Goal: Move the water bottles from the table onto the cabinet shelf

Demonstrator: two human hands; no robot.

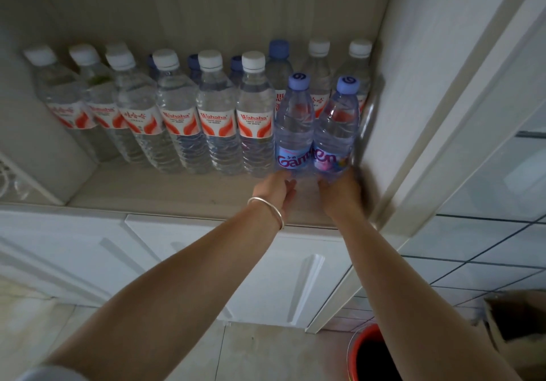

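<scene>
- I have both hands at the front of the cabinet shelf [165, 194], each at the base of a purple-capped Ganten bottle. The left hand [276, 190] grips the left Ganten bottle [294, 132] and the right hand [339, 193] grips the right Ganten bottle [335, 132].
- Both bottles stand upright and touching each other, at the right end of the front row of Wahaha bottles [215, 114]. The right one sits just beside the cabinet side wall [419, 85].
- Whether the bases are fully down on the shelf I cannot tell; my fingers hide them.
- Risk: the left Ganten bottle is hard against the nearest Wahaha bottle [255, 114]. A sideways nudge as I let go could tip that one into its neighbours.
- Risk: holding so low leaves the tops free, so a quick release could make them rock forward off the shelf edge.
- Risk: my right hand is squeezed against the side wall, and pulling it out could drag its bottle along.
</scene>
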